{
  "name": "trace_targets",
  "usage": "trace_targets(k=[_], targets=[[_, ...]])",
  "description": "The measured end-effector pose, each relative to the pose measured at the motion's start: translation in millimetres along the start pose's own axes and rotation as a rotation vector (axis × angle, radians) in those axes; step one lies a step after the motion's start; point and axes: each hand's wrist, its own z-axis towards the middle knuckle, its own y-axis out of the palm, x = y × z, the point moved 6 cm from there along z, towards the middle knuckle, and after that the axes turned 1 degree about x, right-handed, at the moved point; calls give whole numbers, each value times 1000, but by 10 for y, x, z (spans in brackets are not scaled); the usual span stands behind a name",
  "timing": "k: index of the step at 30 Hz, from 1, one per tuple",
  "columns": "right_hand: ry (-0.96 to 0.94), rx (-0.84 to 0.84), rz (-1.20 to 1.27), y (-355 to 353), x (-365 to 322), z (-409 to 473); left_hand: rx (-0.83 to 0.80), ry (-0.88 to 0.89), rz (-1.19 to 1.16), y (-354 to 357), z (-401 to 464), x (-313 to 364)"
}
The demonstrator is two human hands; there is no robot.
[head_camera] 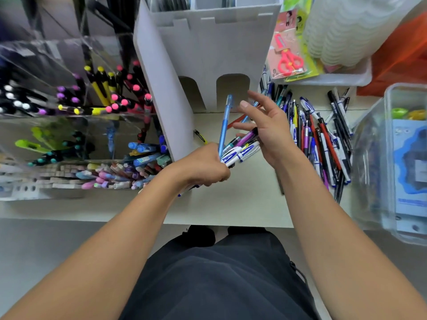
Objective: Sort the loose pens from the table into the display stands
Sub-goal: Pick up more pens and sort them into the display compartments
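My left hand (204, 168) grips a bundle of pens (240, 151) above the table's middle; white-and-blue barrels and a purple pen fan out to the right, and a light blue pen (225, 122) sticks upward. My right hand (265, 128) hovers just right of the bundle with fingers spread, and they touch the purple pen and the pen tips. A pile of loose pens (323, 139) lies on the table to the right. A clear acrylic display stand (76, 116) on the left holds colour-sorted pens. A white display stand (208, 61) rises behind my hands.
A white tray (335, 77) with packaged red scissors (288, 58) sits at the back right. A clear plastic box (397, 158) with blue packaging stands at the right edge. One yellow-and-black pen (199, 136) lies by the white stand's foot. The table's front edge runs below my forearms.
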Motion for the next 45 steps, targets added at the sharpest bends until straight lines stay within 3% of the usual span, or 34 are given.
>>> trace_targets(k=[6,11,17,22,26,32,35,39,43,45], targets=[[142,-151,-165,-89,-37,162,92,84,299,-55,98,192],[13,-143,-166,-201,-127,267,88,101,447,-59,122,232],[-210,78,-48,-604,-191,131,7,57,-4,59,93,183],[-293,-57,-340,-530,-291,13,-61,58,-271,38,82,260],[-220,-181,-432,-396,-231,40,-136,53,-306,1,137,364],[-103,-221,-213,-245,-162,62,-167,-7,-331,21,211,429],[-86,-253,-330,-176,-151,9,-161,-35,-394,47,167,410],[-136,-303,-544,-107,-290,-140,-186,-42,-480,46,12,442],[-210,-261,-266,47,-659,-281,-123,48,-653,-188,-328,600],[-319,-233,-284,184,-932,-393,-59,119,-744,-412,-590,626]])
